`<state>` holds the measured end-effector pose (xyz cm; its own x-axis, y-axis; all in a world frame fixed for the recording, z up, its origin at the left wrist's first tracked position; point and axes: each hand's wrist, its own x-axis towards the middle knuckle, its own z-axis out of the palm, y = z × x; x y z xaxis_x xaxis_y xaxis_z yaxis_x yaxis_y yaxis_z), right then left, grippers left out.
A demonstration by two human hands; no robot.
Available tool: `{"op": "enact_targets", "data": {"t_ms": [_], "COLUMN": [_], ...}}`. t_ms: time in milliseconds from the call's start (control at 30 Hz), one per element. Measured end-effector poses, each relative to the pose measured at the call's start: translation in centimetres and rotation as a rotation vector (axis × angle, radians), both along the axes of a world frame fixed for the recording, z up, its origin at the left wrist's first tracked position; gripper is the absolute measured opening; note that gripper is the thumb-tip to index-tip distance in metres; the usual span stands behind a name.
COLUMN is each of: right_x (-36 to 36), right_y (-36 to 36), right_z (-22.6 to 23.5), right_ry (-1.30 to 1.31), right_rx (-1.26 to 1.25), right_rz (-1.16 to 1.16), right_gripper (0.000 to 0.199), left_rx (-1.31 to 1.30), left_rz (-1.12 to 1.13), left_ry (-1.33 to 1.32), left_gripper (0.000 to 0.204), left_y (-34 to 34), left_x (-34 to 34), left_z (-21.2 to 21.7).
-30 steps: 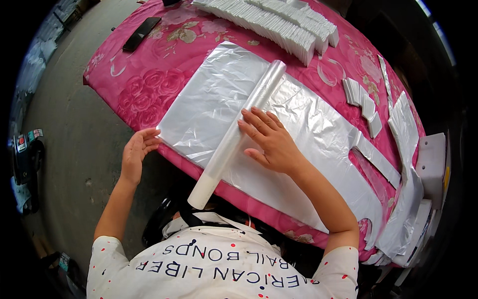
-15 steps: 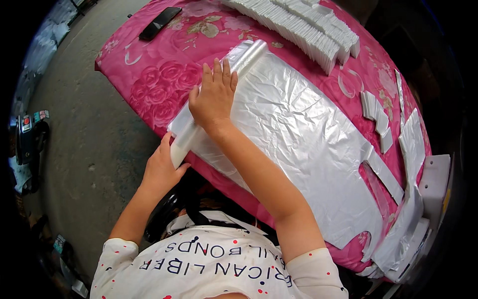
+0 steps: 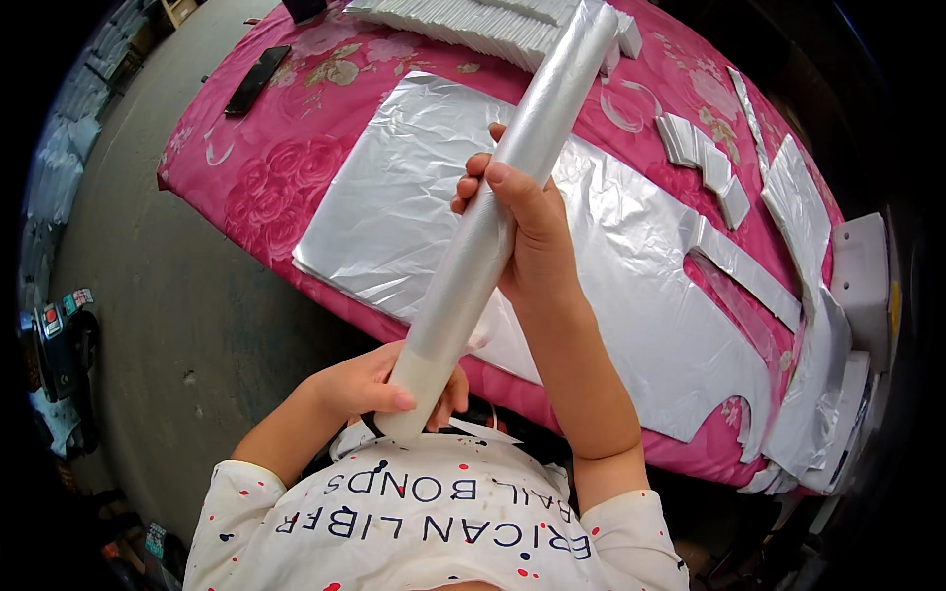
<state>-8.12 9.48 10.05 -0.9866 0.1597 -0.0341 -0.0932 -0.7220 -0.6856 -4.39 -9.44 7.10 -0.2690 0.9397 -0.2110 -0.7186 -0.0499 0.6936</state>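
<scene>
Within the 2-handed grip: plastic roll [image 3: 473, 251], held above sheets [image 3: 641, 291].
Left hand [image 3: 360, 382] clasps its near end, right hand [image 3: 537, 231] its middle. Step judged: handling the roll; next move calls for balanced support.

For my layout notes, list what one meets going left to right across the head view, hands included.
Black phone, left hand, right hand, small cluster of white folded pieces, white plastic object by the table's right edge.
</scene>
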Motion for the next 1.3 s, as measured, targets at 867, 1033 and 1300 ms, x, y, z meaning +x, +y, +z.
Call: {"op": "enact_targets", "data": {"t_ms": [867,1033,1300], "right_x": [7.7,7.6,7.8], "right_y": [7.9,8.7,8.5], "right_z": [-1.1,-1.0,-2.6], "right_ry": [0.028,-0.015,-0.120], "right_rx": [0.222,0.195,0.102], "right_rz": [-0.217,-0.244,-0.329], "right_gripper": [0.062,0.059,0.055], "left_rx": [-0.492,-0.416,-0.469], "left_rz": [0.033,-0.067,-0.100], "left_ry": [0.545,0.515,0.287], "left_gripper": [0.043,0.037,0.029], "left_y": [10.6,10.9,10.5], "left_x": [1.6,1.9,2.1], "left_z": [-0.1,0.4,-0.7]}}
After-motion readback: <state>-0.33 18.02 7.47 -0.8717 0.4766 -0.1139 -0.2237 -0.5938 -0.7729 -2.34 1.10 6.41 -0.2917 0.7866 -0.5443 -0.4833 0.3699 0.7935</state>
